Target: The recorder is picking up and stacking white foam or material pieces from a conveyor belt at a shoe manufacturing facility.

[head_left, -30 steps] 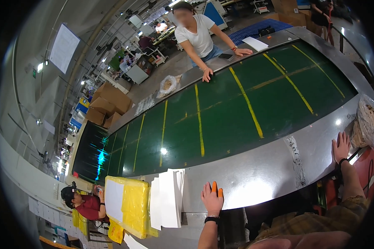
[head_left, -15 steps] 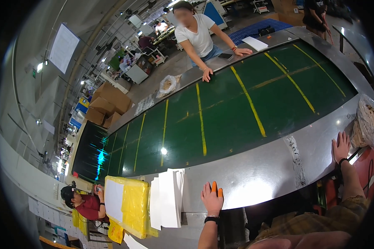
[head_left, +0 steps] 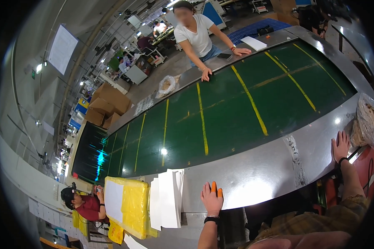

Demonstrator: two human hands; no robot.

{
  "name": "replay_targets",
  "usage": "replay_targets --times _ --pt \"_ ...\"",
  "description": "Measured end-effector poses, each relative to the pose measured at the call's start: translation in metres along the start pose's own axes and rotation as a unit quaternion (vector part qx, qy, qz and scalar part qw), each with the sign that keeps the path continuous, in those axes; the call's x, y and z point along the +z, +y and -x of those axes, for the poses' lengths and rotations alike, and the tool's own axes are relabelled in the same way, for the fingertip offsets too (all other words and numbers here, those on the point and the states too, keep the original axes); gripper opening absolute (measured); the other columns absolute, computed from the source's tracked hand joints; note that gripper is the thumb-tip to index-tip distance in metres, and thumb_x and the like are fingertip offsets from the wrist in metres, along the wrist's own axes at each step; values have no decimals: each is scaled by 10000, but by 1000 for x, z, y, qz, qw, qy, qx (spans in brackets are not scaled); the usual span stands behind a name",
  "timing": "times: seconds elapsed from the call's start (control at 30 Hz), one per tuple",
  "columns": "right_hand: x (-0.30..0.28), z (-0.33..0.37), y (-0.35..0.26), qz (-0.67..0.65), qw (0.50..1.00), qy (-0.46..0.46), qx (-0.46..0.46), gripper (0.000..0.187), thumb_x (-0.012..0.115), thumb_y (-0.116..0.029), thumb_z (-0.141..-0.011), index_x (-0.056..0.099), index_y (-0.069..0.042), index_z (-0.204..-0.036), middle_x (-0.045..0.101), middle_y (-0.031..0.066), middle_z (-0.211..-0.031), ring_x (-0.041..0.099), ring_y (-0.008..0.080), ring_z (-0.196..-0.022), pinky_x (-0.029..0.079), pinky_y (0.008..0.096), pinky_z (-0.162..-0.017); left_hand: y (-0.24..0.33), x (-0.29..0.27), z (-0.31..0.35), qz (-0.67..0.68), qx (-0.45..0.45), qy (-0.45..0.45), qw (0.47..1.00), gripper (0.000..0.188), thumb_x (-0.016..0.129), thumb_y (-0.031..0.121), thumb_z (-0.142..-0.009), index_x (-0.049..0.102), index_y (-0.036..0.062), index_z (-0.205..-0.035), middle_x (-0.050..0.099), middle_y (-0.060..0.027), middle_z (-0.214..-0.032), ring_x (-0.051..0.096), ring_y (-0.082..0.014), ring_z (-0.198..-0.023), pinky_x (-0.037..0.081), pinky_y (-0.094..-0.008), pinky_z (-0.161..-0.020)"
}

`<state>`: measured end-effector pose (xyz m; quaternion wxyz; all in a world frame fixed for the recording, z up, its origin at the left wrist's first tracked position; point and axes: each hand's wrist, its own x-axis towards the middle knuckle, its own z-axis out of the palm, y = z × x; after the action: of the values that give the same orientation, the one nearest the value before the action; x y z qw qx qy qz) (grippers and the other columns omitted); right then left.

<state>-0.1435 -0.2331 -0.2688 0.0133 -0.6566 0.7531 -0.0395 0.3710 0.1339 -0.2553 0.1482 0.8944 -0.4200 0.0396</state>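
My left hand (head_left: 212, 199) lies flat on the metal rim (head_left: 237, 174) of a conveyor table, fingers stretched, with orange covers on two fingertips. It holds nothing. To its left stands a stack of white sheets (head_left: 168, 199), apart from the hand. My right hand (head_left: 340, 147) rests open on the same rim farther right, palm down and fingers spread. Right beside it sits a clear plastic bag (head_left: 365, 122) with brownish contents. Beyond both hands stretches the green conveyor belt (head_left: 224, 116) with yellow cross lines; no goods show on it.
A yellow-wrapped package (head_left: 136, 199) lies left of the sheets. Across the belt a person in a white shirt (head_left: 198, 35) leans with both hands at the edge, near a phone (head_left: 225, 56) and white paper (head_left: 254, 43). Another person in dark red (head_left: 87, 209) is at the lower left.
The belt's yellow lines have shifted slightly to the right. At the far upper right, a person in dark clothes has bent down. My hands have stayed put.
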Motion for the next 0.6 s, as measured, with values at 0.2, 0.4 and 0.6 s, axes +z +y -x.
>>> replay_targets --times 0.2,0.4,0.6 --pt "3 0 1 9 1000 0 0 648 477 -481 -974 355 -148 -1516 282 95 -1606 207 356 -1484 152 514 -1201 -3 2 0 -3 3 3 1000 475 558 314 -934 574 81 -1349 435 -218 -1489 367 -367 -1399 229 -513 -1161" --pt "-2 3 -4 7 1000 -6 3 647 474 -480 -976 354 -145 -1517 281 95 -1606 204 354 -1486 150 510 -1203 -4 0 0 -5 0 -6 1000 481 554 313 -935 566 81 -1357 425 -216 -1498 363 -365 -1404 226 -513 -1164" --pt "0 5 -5 5 1000 -2 -1 648 476 -480 -974 355 -144 -1515 281 96 -1606 203 349 -1487 149 508 -1205 -7 -1 -1 -6 -1 -8 1000 485 549 312 -939 558 82 -1365 423 -214 -1500 357 -363 -1408 220 -512 -1167"
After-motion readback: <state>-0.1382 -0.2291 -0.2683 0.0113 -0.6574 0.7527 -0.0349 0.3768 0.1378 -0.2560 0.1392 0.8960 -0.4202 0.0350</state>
